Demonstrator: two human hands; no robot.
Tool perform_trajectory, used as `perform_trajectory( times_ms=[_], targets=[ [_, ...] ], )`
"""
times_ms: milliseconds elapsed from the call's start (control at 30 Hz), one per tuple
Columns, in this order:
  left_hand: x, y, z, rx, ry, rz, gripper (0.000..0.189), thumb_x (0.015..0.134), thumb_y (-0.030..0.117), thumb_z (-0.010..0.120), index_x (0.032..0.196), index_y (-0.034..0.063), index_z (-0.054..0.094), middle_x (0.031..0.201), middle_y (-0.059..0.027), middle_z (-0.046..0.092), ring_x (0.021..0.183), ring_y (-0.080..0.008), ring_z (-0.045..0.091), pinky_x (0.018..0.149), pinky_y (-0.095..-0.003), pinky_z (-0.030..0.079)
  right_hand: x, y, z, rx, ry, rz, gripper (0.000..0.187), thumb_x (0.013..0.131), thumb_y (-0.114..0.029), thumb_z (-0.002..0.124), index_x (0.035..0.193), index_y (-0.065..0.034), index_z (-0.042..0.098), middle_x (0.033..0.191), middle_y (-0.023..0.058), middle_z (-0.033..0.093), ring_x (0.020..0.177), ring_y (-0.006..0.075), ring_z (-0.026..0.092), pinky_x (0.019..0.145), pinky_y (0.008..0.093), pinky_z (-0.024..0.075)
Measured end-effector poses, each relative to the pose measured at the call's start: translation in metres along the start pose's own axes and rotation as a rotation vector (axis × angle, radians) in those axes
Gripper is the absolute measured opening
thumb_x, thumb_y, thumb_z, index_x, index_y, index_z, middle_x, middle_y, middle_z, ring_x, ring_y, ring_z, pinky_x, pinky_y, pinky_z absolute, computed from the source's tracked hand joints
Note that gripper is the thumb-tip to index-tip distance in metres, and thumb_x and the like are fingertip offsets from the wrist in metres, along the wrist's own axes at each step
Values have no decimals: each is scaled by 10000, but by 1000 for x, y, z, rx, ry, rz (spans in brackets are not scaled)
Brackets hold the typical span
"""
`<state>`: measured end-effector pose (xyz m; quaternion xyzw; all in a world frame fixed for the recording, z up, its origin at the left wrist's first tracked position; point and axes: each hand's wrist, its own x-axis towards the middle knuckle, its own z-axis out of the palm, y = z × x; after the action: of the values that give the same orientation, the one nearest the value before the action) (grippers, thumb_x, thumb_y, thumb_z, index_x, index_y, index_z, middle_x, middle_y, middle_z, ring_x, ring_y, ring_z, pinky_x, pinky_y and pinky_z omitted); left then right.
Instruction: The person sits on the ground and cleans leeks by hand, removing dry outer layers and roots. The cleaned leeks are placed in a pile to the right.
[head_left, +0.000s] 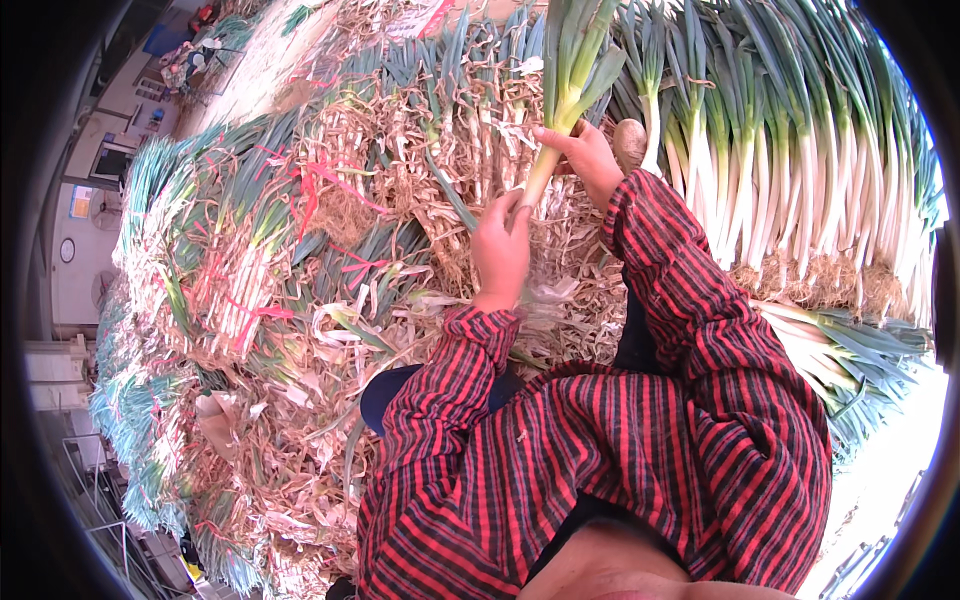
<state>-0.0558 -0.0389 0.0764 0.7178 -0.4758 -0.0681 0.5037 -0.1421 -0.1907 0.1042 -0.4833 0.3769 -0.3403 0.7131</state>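
A large green onion (541, 176) with a pale stalk and broad green leaves slants upward in front of me, held in both hands. My left hand (501, 251) is closed around the lower end of its stalk, which hides the root. Higher up, where white turns to green, my right hand (591, 161) grips it with the thumb across the front. Below the stalk lie dry, peeled onion leaves (570, 300). Just beyond my right wrist is a rounded tan object (628, 142); I cannot tell what it is.
Clean white-stalked green onions (772, 172) stand in a thick row at right, with more lying (832, 345) below. Unpeeled onions (465, 112) lie ahead. Bundles tied with pink ribbon (259, 311) are heaped at left among leaf litter (285, 472).
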Motion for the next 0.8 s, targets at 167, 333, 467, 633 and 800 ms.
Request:
perform_trajectory(
  times_ms=[167,333,467,633,800],
  targets=[
    [8,9,-4,-502,-189,-489,194,827,101,647,972,-27,642,822,-68,654,720,-124,597,645,-249,472,-2,8,-2,-17,-24,-20,341,788,-233,719,1047,-62,577,873,-1,604,739,82,558,628,238,443],
    [6,18,7,-233,-123,-350,143,857,93,607,888,-38,656,781,-74,645,695,-126,580,643,-268,475,0,11,6,26,-20,-127,343,808,-192,696,1086,-39,563,920,23,598,730,87,551,635,230,442],
    [-9,1,4,-875,-56,-619,255,905,140,522,1079,-46,539,755,-49,574,685,-139,541,639,-285,462,2,11,1,236,2,-3,335,866,-230,626,1098,-43,474,823,27,545,645,101,506,575,243,444],
    [-52,-35,-32,-1,-456,-578,399,928,221,470,1228,-43,472,945,-116,607,878,-249,593,819,-348,450,16,6,-24,481,52,26,238,927,-300,527,1005,-115,400,710,16,459,536,93,416,480,245,394],
    [-92,-21,-15,-685,-522,-577,483,940,305,478,1263,-49,418,977,-172,613,894,-240,600,834,-367,470,21,-10,-19,576,63,25,237,918,-294,540,964,-111,397,676,10,466,512,96,420,455,256,391]
  ],
)
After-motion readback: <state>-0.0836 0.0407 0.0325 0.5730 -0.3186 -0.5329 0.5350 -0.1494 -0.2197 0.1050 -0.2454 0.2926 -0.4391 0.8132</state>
